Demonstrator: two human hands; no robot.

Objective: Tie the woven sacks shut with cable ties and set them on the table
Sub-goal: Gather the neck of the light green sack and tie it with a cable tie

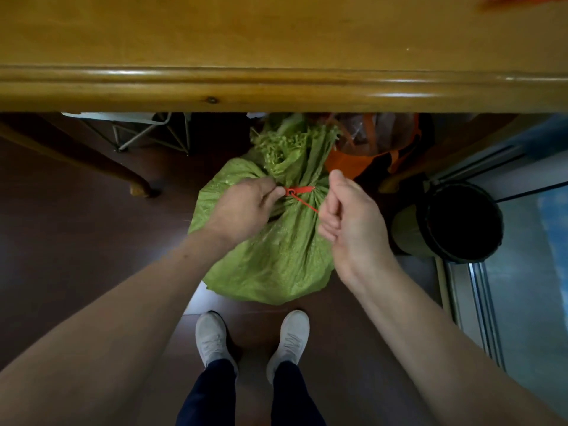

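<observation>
Fingers of the left hand (246,207) pinch the cable tie (299,192) head; right hand (350,222) grips its tail slanting down-right around the sack (270,256) neck.

arms: bare to the lower frame edge, no sleeves seen | left hand (246,207): no glove worn | right hand (347,219): no glove worn | trousers (212,395): dark navy, narrow-legged | shoes (212,336): pale grey knit trainers, laced, one seen on each foot
</observation>
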